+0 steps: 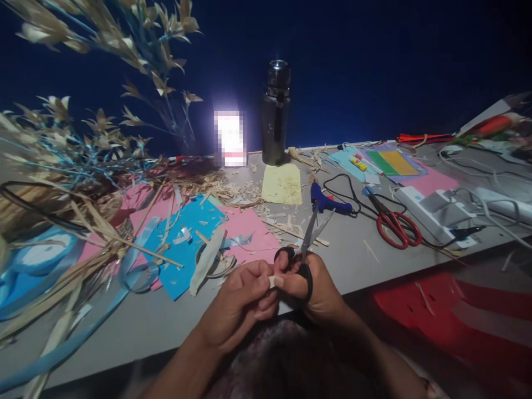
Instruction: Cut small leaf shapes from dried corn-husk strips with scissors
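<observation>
At the near edge of the desk (357, 266), the left hand (245, 299) and right hand (318, 288) pinch a small pale piece (272, 281) between thumbs and fingertips. It looks cream-coloured and mostly covered, its full shape hidden. Black-handled scissors (306, 244) hang on the right hand's fingers, blades parted and pointing far. Beyond them lies a blue glue gun (330, 202), left of red-handled scissors (397, 227); farther stands a dark bottle (275, 116).

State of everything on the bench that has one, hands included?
Black scissors, open
Left hand, pinching pale scrap
Right hand, in scissors' handles
Red scissors, look shut
Flask, upright, cap on
Glue gun, lying on its side
Power strip, plugs in it; power unclear
Bright panel, lit
</observation>
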### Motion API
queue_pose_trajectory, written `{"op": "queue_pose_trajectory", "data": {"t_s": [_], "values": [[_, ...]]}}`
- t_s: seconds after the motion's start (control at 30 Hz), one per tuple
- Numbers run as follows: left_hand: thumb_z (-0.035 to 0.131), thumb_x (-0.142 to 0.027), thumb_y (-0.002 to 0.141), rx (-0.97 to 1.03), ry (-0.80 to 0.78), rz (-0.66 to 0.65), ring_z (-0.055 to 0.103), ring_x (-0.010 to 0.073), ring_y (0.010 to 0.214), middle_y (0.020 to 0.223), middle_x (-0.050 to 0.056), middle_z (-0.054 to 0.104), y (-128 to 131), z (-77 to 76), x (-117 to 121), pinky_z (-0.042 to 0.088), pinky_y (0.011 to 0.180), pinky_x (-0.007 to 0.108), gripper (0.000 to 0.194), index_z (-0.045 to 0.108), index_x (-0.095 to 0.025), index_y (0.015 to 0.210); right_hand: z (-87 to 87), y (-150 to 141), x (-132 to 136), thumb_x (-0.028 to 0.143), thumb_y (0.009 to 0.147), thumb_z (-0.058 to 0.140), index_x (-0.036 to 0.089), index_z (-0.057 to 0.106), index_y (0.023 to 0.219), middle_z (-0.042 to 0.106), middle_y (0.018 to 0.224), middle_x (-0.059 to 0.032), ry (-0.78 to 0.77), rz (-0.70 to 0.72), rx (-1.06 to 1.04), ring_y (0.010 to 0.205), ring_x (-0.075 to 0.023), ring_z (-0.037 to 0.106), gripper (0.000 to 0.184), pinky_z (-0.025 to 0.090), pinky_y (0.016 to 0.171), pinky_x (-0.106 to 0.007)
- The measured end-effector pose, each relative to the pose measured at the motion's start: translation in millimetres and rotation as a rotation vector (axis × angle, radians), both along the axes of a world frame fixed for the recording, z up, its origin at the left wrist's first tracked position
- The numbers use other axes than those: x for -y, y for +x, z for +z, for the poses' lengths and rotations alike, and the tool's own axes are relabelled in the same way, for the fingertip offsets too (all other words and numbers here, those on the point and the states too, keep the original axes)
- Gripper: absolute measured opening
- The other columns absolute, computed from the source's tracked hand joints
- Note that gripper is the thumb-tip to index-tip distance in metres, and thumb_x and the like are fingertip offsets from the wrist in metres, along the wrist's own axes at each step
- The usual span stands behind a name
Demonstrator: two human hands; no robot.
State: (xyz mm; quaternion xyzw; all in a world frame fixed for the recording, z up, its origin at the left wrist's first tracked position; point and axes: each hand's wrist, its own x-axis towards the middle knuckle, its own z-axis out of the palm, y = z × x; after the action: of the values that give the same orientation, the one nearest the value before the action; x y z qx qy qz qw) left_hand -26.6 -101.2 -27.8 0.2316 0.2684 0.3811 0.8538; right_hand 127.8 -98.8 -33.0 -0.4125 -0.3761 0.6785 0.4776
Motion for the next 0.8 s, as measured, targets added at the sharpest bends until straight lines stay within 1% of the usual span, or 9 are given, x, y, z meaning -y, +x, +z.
{"op": "queue_pose_trajectory", "data": {"t_s": [0.07, 0.17, 0.23, 0.3, 0.4, 0.47, 0.6, 0.67, 0.8], "values": [[0.079, -0.032, 0.079, 0.088, 0.007, -0.01, 0.034, 0.0085, 0.051, 0.056, -0.003, 0.044, -1.8, -2.9, 0.8, 0.027, 0.05, 0.023, 0.029, 0.057, -0.016, 0.071, -2.0, 0.0, 1.3, 0.027, 0.065, 0.084, 0.017, 0.06, 0.078, 0.058, 0.068, 0.0027, 0.014, 0.009, -0.051, 0.056, -0.0095, 0.05, 0.028, 0.037, 0.052, -0.02], [0.076, -0.038, 0.08, 0.155, -0.03, 0.015, 0.043, 0.0121, 0.055, 0.06, 0.001, 0.051, -4.3, -3.7, 1.1, 0.034, 0.053, 0.025, 0.03, 0.058, -0.017, 0.069, -6.0, -0.9, 1.9, 0.027, 0.069, 0.082, 0.018, 0.059, 0.08, 0.057, 0.067, 0.0033, 0.016, -0.014, -0.147, 0.056, -0.0103, 0.053, 0.027, 0.041, 0.053, -0.02], [0.075, -0.048, 0.078, 0.133, -0.05, 0.045, 0.051, 0.0158, 0.06, 0.067, 0.004, 0.058, -3.5, -2.0, 1.3, 0.039, 0.056, 0.027, 0.033, 0.064, -0.017, 0.08, -9.0, -2.5, 1.6, 0.03, 0.071, 0.081, 0.019, 0.057, 0.081, 0.058, 0.063, 0.0038, -0.007, -0.029, -0.206, 0.052, -0.012, 0.057, 0.028, 0.045, 0.051, -0.021], [0.078, -0.052, 0.075, 0.033, -0.021, 0.088, 0.053, 0.0162, 0.062, 0.07, 0.004, 0.062, -0.3, -0.2, 2.0, 0.041, 0.058, 0.027, 0.04, 0.066, -0.017, 0.09, -11.8, -4.4, 1.5, 0.031, 0.073, 0.08, 0.019, 0.056, 0.082, 0.059, 0.057, 0.0039, -0.025, -0.014, -0.219, 0.047, -0.0145, 0.059, 0.028, 0.047, 0.047, -0.023], [0.082, -0.036, 0.078, -0.131, 0.033, 0.132, 0.049, 0.0113, 0.057, 0.063, 0.001, 0.06, 5.2, 0.5, 3.4, 0.038, 0.058, 0.023, 0.027, 0.065, -0.016, 0.083, -13.2, -5.9, 1.6, 0.027, 0.074, 0.08, 0.018, 0.056, 0.083, 0.061, 0.053, 0.0034, -0.02, 0.005, -0.171, 0.043, -0.0147, 0.06, 0.027, 0.048, 0.045, -0.022], [0.081, -0.029, 0.078, -0.138, 0.039, 0.115, 0.046, 0.01, 0.056, 0.059, -0.001, 0.056, 6.7, 0.2, 3.1, 0.037, 0.058, 0.023, 0.024, 0.062, -0.015, 0.074, -11.9, -5.0, 0.7, 0.026, 0.071, 0.082, 0.018, 0.057, 0.081, 0.06, 0.055, 0.0038, -0.028, 0.022, -0.194, 0.043, -0.012, 0.057, 0.028, 0.047, 0.046, -0.021], [0.081, -0.03, 0.078, -0.075, 0.011, 0.078, 0.046, 0.0107, 0.056, 0.058, -0.001, 0.056, 3.8, 0.9, -1.1, 0.037, 0.058, 0.024, 0.024, 0.063, -0.015, 0.074, -7.7, 2.5, -3.9, 0.03, 0.064, 0.087, 0.016, 0.06, 0.078, 0.053, 0.058, 0.0058, -0.077, 0.056, -0.356, 0.045, -0.0058, 0.044, 0.033, 0.037, 0.045, -0.017], [0.08, -0.031, 0.079, -0.073, 0.005, 0.076, 0.046, 0.0114, 0.056, 0.058, -0.001, 0.056, 1.9, 1.4, -3.4, 0.037, 0.059, 0.025, 0.023, 0.064, -0.015, 0.076, -7.1, 6.8, -6.0, 0.031, 0.064, 0.087, 0.015, 0.062, 0.079, 0.051, 0.06, 0.0055, -0.072, 0.049, -0.353, 0.047, -0.0048, 0.04, 0.033, 0.032, 0.045, -0.016], [0.079, -0.03, 0.08, -0.132, 0.028, 0.102, 0.045, 0.0119, 0.055, 0.055, -0.001, 0.055, 1.1, 0.0, -4.5, 0.036, 0.059, 0.026, 0.022, 0.063, -0.016, 0.073, -9.3, 9.4, -6.3, 0.036, 0.073, 0.082, 0.015, 0.066, 0.086, 0.062, 0.072, -0.0005, 0.045, 0.061, -0.247, 0.058, -0.0097, 0.052, 0.03, 0.041, 0.053, -0.019]]}}
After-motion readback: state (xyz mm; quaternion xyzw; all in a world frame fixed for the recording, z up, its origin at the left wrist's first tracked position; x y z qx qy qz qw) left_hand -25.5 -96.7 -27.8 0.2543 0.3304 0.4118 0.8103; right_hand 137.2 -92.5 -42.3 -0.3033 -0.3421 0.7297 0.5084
